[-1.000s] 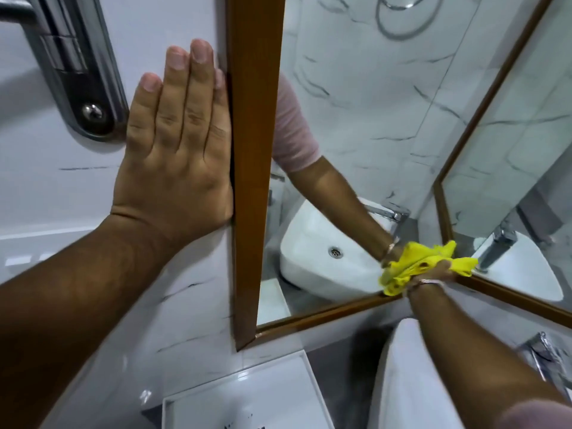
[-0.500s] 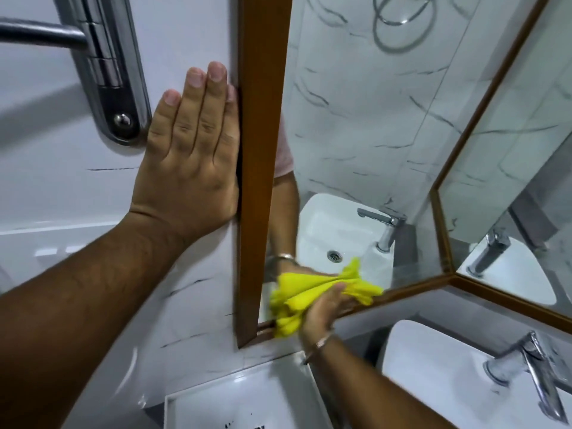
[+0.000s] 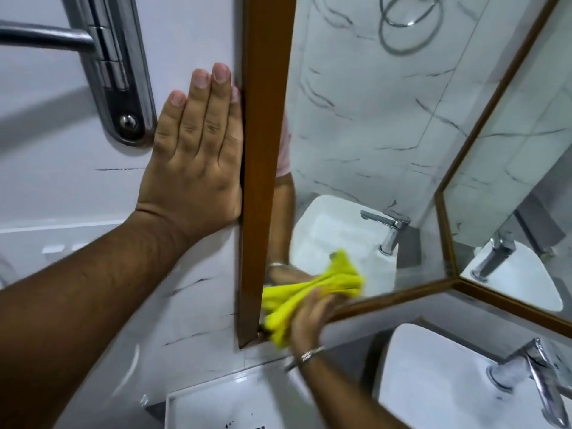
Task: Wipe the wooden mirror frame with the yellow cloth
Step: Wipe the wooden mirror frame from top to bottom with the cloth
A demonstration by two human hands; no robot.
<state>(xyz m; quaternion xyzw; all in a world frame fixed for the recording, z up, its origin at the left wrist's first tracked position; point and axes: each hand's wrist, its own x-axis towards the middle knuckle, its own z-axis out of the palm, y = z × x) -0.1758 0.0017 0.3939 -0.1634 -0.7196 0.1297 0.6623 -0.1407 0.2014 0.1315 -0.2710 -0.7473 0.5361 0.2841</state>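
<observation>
Right hand grip: right hand (image 3: 312,317) closes its fingers around the bunched yellow cloth (image 3: 297,301), pressing it to the mirror's lower left corner.
Left hand grip: left hand (image 3: 198,156) holds nothing; palm flat on the white marble wall (image 3: 77,181), fingers straight and together, its edge touching the frame's outer left side.
Cloth: bright yellow, crumpled in folds, spilling past the fingers onto the glass.
Frame: wooden mirror frame (image 3: 263,150) is brown, glossy, with a wide left upright and a thin bottom rail.
Wrist: thin metal bracelet (image 3: 311,354).
Beside left hand: chrome wall bracket (image 3: 123,88), just left of the fingers.
</observation>
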